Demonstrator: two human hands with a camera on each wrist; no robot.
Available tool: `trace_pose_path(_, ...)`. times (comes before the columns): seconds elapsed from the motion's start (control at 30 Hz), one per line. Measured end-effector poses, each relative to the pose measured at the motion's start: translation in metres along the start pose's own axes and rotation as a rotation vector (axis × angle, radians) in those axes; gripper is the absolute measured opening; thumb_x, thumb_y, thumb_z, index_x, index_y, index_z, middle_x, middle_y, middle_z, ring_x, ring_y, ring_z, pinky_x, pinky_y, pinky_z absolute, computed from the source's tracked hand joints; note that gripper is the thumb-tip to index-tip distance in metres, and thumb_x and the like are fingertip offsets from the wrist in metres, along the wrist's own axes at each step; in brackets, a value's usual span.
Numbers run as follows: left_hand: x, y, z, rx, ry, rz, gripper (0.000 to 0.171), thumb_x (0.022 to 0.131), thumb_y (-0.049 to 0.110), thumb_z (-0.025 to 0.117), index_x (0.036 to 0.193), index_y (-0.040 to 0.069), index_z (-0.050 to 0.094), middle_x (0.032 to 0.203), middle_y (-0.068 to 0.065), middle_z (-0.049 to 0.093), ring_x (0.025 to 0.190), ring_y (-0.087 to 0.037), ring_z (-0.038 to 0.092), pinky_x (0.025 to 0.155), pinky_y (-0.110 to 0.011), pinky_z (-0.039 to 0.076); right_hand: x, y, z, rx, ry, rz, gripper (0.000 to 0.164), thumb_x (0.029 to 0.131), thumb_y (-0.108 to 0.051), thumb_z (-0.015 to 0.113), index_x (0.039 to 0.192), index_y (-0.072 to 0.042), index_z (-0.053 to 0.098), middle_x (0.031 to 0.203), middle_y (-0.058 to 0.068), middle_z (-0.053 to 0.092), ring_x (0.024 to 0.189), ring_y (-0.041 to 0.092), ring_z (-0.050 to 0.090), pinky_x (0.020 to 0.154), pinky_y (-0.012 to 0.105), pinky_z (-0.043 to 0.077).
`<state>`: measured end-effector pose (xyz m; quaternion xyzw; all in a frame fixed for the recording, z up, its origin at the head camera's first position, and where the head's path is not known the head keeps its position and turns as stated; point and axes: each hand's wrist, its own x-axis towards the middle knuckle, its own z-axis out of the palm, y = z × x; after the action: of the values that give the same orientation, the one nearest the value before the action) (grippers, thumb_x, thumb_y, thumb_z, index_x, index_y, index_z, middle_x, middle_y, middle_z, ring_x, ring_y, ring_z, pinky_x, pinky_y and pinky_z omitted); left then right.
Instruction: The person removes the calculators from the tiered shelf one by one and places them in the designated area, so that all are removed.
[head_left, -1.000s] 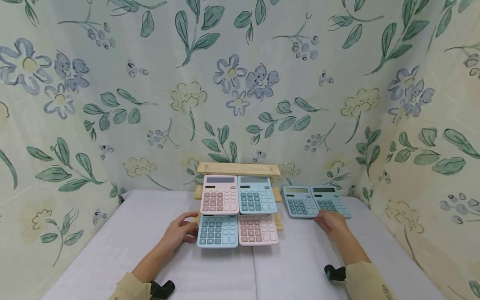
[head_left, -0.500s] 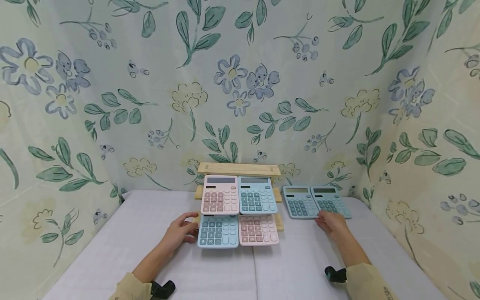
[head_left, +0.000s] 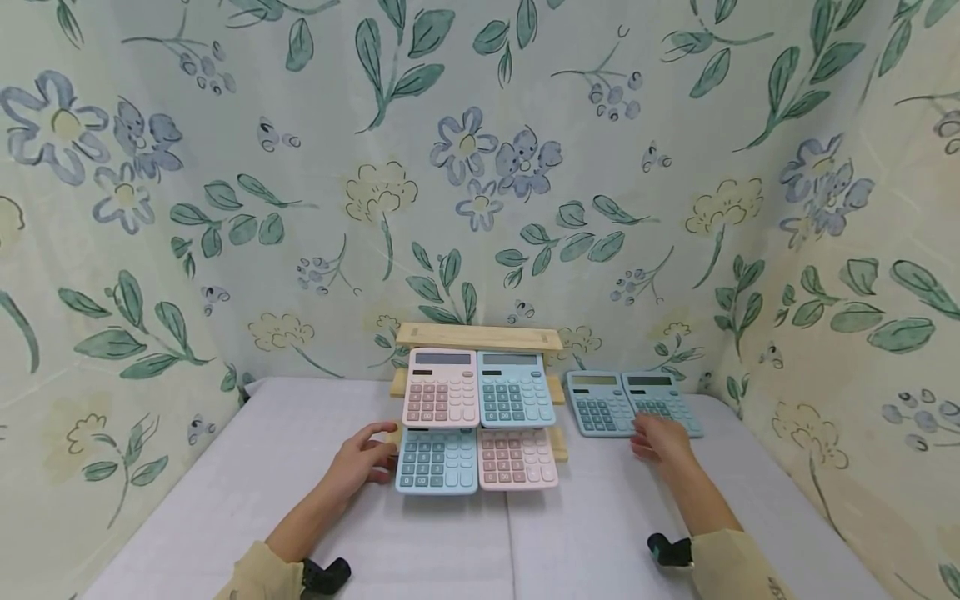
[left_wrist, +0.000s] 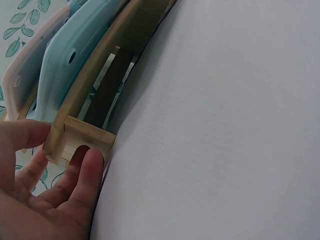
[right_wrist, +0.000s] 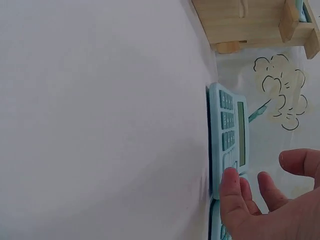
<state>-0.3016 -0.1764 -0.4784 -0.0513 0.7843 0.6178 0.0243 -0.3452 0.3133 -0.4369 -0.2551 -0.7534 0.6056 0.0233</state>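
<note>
My left hand (head_left: 356, 462) is at the left end of a tiered wooden rack (head_left: 480, 337). In the left wrist view, its thumb and fingers grip the end of the lower rail (left_wrist: 59, 135). The rack's upper tier bears a pink calculator (head_left: 440, 367) and a blue calculator (head_left: 517, 371); below them are another blue calculator (head_left: 437, 479) and another pink calculator (head_left: 517, 475). My right hand (head_left: 663, 442), fingers loosely bent and holding nothing, is at the front edge of two blue calculators, a left one (head_left: 600, 408) and a right one (head_left: 667, 396), lying side by side on the table.
A white cloth (head_left: 465, 550) covers the table, with a seam down its middle. Floral curtains (head_left: 300, 250) hang behind and on both sides. Black wrist straps (head_left: 670, 550) show at both sleeves.
My right hand has risen slightly off the calculators' front edge, its fingers a little more apart from it. The left hand keeps its place at the rack, and the calculators have not moved.
</note>
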Motion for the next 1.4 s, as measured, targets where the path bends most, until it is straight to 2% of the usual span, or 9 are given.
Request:
trace_pose_path(0.13, 0.0, 0.001, -0.001, -0.001, -0.001, 0.0, 0.044, 0.096, 0.022, 0.062, 0.138, 0.015, 0.055, 0.102, -0.01, 0.07, 0.085, -0.021, 0.067, 0.07, -0.033, 0.058, -0.006, -0.008, 0.008, -0.017, -0.03, -0.037, 0.055, 0.103, -0.024, 0.048, 0.151, -0.001, 0.04, 0.146, 0.025, 0.047, 0.123, 0.035, 0.057, 0.066, 0.02, 0.056)
trace_pose_path(0.37, 0.001, 0.0, -0.001, -0.007, -0.006, 0.0, 0.044, 0.096, 0.022, 0.062, 0.138, 0.015, 0.056, 0.102, -0.01, 0.07, 0.086, -0.022, 0.067, 0.07, -0.034, 0.058, -0.018, -0.017, 0.017, 0.001, -0.09, -0.089, 0.051, 0.101, -0.02, 0.05, 0.149, -0.004, 0.045, 0.147, 0.022, 0.047, 0.127, 0.037, 0.056, 0.082, 0.03, 0.058)
trace_pose_path(0.5, 0.004, 0.0, 0.0, -0.006, -0.005, 0.001, 0.045, 0.095, 0.024, 0.063, 0.138, 0.016, 0.056, 0.101, -0.009, 0.07, 0.085, -0.021, 0.067, 0.07, -0.033, 0.058, -0.028, -0.021, 0.018, 0.0, -0.147, -0.133, 0.051, 0.102, -0.021, 0.052, 0.149, -0.004, 0.045, 0.147, 0.023, 0.046, 0.128, 0.039, 0.055, 0.083, 0.03, 0.058)
trace_pose_path(0.67, 0.006, -0.001, 0.001, -0.011, -0.008, 0.009, 0.045, 0.094, 0.024, 0.063, 0.138, 0.016, 0.057, 0.101, -0.009, 0.071, 0.085, -0.021, 0.067, 0.07, -0.034, 0.058, -0.042, -0.028, 0.024, -0.01, -0.188, -0.174, 0.05, 0.103, -0.022, 0.052, 0.148, -0.003, 0.046, 0.146, 0.025, 0.048, 0.123, 0.039, 0.059, 0.081, 0.03, 0.058)
trace_pose_path(1.0, 0.005, -0.005, 0.0, -0.02, 0.005, 0.009, 0.042, 0.095, 0.021, 0.062, 0.137, 0.016, 0.057, 0.098, -0.009, 0.071, 0.084, -0.02, 0.067, 0.069, -0.034, 0.058, -0.063, -0.036, 0.043, -0.021, -0.255, -0.197, 0.047, 0.1, -0.019, 0.055, 0.145, -0.005, 0.05, 0.14, 0.026, 0.054, 0.109, 0.032, 0.066, 0.083, 0.034, 0.058)
trace_pose_path(1.4, 0.004, -0.003, 0.001, -0.013, 0.011, 0.012, 0.043, 0.095, 0.022, 0.062, 0.137, 0.015, 0.057, 0.099, -0.009, 0.071, 0.084, -0.02, 0.067, 0.069, -0.033, 0.058, -0.078, -0.039, 0.053, -0.022, -0.326, -0.247, 0.05, 0.099, -0.021, 0.06, 0.146, -0.009, 0.05, 0.138, 0.024, 0.057, 0.111, 0.034, 0.066, 0.083, 0.033, 0.058)
